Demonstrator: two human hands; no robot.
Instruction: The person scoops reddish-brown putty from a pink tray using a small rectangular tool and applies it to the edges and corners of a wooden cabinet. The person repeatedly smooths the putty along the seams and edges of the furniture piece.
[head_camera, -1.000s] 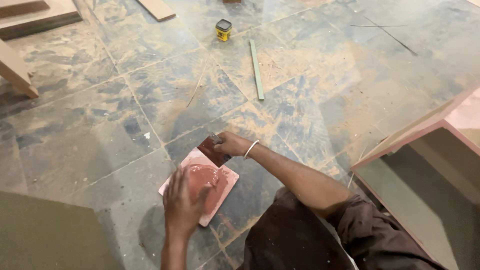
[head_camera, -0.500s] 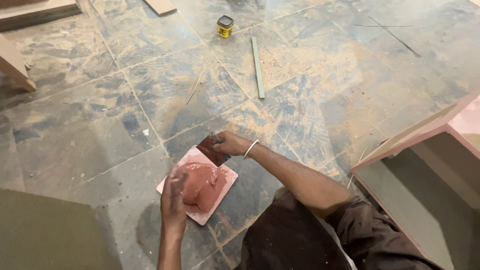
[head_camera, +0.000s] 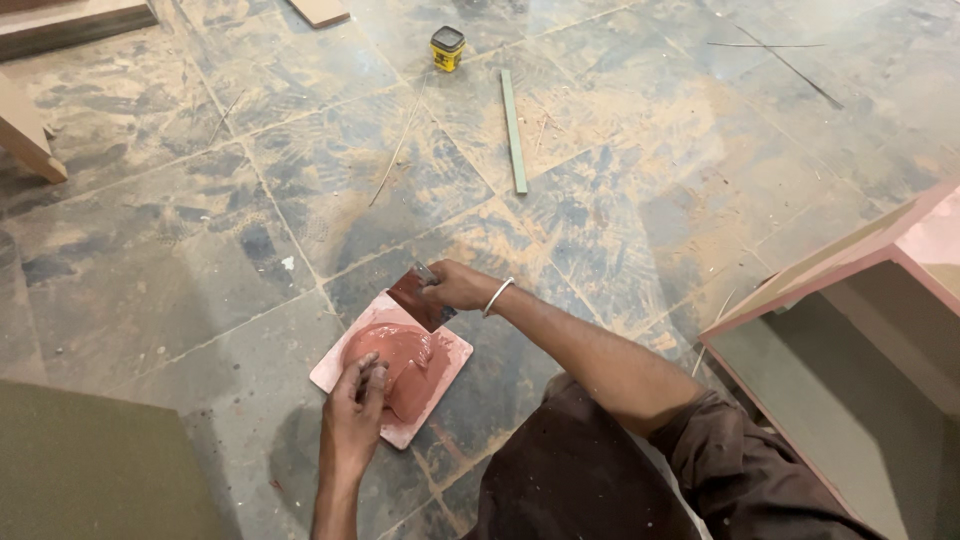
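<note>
On the dusty stone floor (head_camera: 200, 260) lies a small square pink board (head_camera: 447, 372), and on it sits a soft heap of reddish-pink putty (head_camera: 400, 358). The right hand (head_camera: 457, 286) is closed around the handle of a flat metal scraper (head_camera: 418, 298); the blade, smeared with the same reddish paste, stands tilted with its lower edge at the far side of the heap, near the far corner of the board. A thin bangle (head_camera: 497, 296) is on the right wrist. The left hand (head_camera: 354, 410) rests on the near edge of the board, fingers curled and pressing into the near side of the putty (whether it pinches some of the paste or only holds the board steady, I cannot tell).

The person sits low, and dark brown clothing (head_camera: 580, 480) fills the bottom of the view. Farther away on the floor there is a small yellow tin (head_camera: 447, 49) with a black lid, and near it a long narrow greenish strip (head_camera: 513, 130) lies flat. At the right stands a box-like piece of furniture (head_camera: 850, 300) with pink edges. A wooden plank (head_camera: 70, 22) lies at the upper left, and a grey-green sheet (head_camera: 90, 470) covers the lower left corner.
</note>
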